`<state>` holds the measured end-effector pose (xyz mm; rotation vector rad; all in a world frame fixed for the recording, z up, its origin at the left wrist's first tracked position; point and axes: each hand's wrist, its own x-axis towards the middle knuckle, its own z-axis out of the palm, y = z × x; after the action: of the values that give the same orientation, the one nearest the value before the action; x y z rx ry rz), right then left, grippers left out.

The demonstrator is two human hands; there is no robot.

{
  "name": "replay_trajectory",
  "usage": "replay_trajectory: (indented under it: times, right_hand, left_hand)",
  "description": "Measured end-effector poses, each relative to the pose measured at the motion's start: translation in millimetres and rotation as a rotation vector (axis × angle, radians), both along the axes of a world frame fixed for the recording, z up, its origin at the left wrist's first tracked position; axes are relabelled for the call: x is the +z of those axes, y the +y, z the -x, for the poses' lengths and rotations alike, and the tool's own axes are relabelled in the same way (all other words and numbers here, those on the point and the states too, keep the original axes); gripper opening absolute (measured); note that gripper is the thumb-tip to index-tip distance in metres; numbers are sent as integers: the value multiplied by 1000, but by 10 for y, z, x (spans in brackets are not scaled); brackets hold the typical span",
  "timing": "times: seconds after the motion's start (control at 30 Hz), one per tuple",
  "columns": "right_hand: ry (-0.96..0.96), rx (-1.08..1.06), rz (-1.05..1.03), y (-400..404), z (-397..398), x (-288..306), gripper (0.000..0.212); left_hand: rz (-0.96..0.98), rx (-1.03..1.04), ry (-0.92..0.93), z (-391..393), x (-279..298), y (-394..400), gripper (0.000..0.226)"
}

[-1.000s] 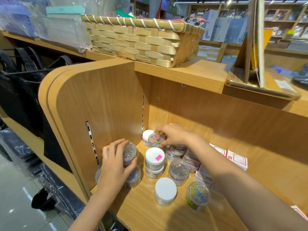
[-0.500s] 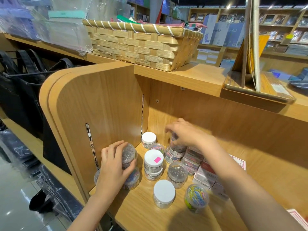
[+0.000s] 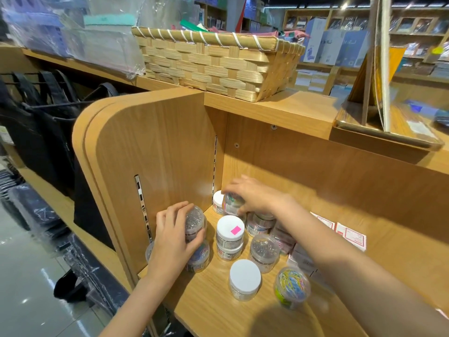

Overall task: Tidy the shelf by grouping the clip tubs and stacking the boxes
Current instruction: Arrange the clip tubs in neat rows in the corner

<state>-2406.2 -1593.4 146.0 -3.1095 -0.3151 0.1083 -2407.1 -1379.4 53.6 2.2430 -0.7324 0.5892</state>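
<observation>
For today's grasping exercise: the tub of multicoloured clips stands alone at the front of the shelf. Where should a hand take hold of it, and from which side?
Grip the tub of multicoloured clips round its clear cylindrical wall, coming from above and the open front. It stands upright with free shelf before it; the white-lidded tub sits close on its left, so fingers probably fit best front and back.

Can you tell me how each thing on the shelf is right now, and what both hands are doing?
Left hand: grips the clear tub of silver clips, stacked on another tub.
Right hand: holds a clear tub of coloured clips, blurred.
White-lidded tub with pink sticker: upright, stacked on another tub.
Plain white-lidded tub: upright, alone.
Clear tub of pastel clips: upright, lid on.
White boxes with red print: lying flat.
</observation>
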Motion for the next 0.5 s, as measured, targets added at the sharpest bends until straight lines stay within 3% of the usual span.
replay_trajectory:
  times: [0.13, 0.27, 0.5]
  right_hand:
    - [128, 70, 159, -8, -119, -237, 68]
    - [128, 118, 189, -49, -153, -242, 56]
    - [127, 15, 56, -211, -80, -268, 66]
  left_hand:
    - [-8, -2, -14, -12, -20, 9, 57]
    - [-16, 4, -19, -25, -38, -2, 58]
    - [-29, 18, -20, -25, -23, -18, 57]
